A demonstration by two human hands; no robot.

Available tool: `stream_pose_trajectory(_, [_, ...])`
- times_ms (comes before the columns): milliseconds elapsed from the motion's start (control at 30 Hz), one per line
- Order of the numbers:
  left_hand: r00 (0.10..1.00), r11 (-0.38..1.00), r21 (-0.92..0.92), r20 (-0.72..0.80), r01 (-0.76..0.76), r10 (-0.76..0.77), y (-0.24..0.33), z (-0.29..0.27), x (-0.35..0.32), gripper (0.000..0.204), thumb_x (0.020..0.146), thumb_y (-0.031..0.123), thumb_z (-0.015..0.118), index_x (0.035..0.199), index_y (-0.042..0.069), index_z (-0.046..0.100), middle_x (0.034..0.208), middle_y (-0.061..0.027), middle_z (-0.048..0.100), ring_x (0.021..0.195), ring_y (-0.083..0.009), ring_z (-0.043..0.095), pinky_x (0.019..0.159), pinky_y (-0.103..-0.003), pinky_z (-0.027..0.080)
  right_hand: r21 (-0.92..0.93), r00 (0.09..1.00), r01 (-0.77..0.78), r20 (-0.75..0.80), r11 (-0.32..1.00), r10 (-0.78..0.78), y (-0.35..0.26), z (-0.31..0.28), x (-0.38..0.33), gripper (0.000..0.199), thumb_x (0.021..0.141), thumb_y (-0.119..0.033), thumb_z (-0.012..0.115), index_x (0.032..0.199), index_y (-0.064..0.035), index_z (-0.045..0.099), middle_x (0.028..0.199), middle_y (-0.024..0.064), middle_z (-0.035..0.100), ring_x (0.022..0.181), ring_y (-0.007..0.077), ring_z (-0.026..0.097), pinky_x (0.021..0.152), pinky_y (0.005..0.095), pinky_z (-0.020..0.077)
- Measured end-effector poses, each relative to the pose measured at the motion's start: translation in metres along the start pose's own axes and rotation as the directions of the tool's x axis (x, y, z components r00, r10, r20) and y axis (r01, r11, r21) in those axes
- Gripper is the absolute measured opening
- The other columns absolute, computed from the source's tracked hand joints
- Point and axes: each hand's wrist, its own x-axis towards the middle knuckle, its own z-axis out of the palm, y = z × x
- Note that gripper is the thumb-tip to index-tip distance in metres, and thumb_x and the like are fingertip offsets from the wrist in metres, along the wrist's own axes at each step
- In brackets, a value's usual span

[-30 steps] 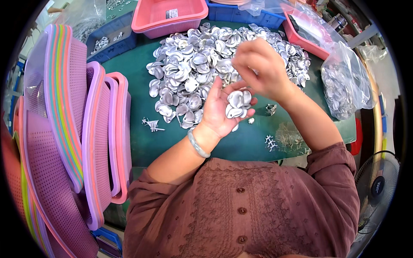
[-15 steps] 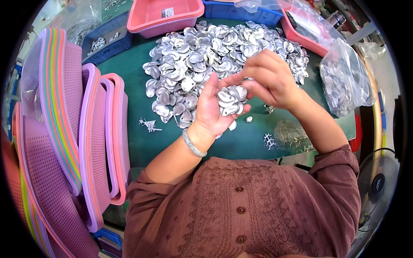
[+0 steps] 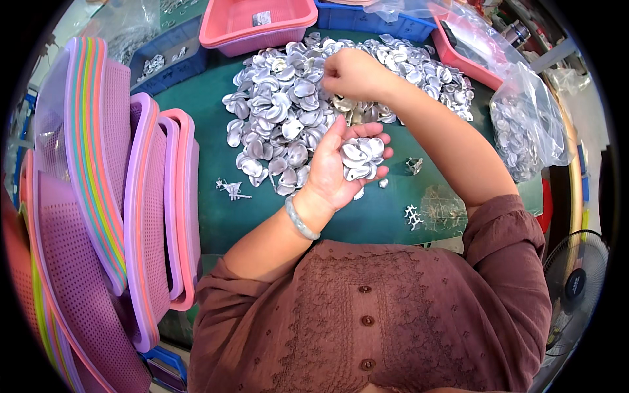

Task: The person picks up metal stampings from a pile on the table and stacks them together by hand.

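Note:
My left hand [image 3: 325, 171] is palm up above the table, cupping a small heap of silver petal-shaped metal pieces [image 3: 362, 158]. The thumb stands up beside the heap and the other fingers spread under it. My right hand [image 3: 356, 74] hangs over the big pile of similar pieces [image 3: 278, 105], its fingers curled in and pointing left. Its fingertips are partly hidden, so what they pinch, if anything, does not show. A few pieces just below the right wrist look more golden in tone.
Small branched metal castings [image 3: 230, 189] and others [image 3: 413, 217] lie on the green table [image 3: 275, 226]. Stacked perforated baskets [image 3: 147, 223] crowd the left. Pink tubs [image 3: 226, 38] and blue bins [image 3: 167, 56] line the back. At right are a filled plastic bag [image 3: 521, 131] and a fan [image 3: 574, 288].
My right hand has moved up and left, away from the left palm, to over the pile. My left hand still carries its heap and has barely shifted.

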Motion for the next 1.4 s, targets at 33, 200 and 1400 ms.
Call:
stream_pose_trajectory(33, [1.0, 1.0, 0.007, -0.007, -0.003, 0.003, 0.0, 0.0, 0.0, 0.057, 0.087, 0.051, 0.034, 0.105, 0.002, 0.054, 0.1, -0.0134, 0.057, 0.092, -0.0301, 0.056, 0.066, -0.038, 0.052, 0.049, 0.999, -0.03, 0.016, 0.998, 0.029, 0.005, -0.002, 0.0, 0.019, 0.069, -0.019, 0.059, 0.076, -0.0015, 0.063, 0.06, 0.012, 0.057, 0.057, 0.0209, 0.056, 0.055, 0.0323, 0.0442])
stream_pose_trajectory(200, [1.0, 0.999, 0.035, -0.03, 0.002, -0.001, -0.002, 0.004, -0.001, 0.057, 0.086, 0.052, 0.035, 0.105, 0.002, 0.054, 0.1, -0.0129, 0.057, 0.093, -0.0296, 0.056, 0.067, -0.038, 0.052, 0.633, 0.954, -0.296, 0.15, 0.715, 0.261, 0.025, -0.013, -0.019, 0.014, 0.071, -0.015, 0.061, 0.071, -0.0016, 0.062, 0.061, 0.0013, 0.056, 0.056, 0.0066, 0.049, 0.049, 0.0197, 0.0359])
stream_pose_trajectory(1400, [0.997, 1.0, 0.015, 0.078, -0.025, 0.024, 0.004, 0.002, -0.001, 0.051, 0.087, 0.045, 0.039, 0.111, 0.002, 0.052, 0.106, -0.0143, 0.055, 0.099, -0.0318, 0.053, 0.067, -0.039, 0.052, -0.012, 0.926, 0.246, -0.291, 0.969, -0.239, 0.031, -0.008, -0.074, 0.017, 0.072, -0.017, 0.059, 0.081, -0.0033, 0.062, 0.079, 0.011, 0.059, 0.077, 0.0289, 0.056, 0.067, 0.0367, 0.0449])
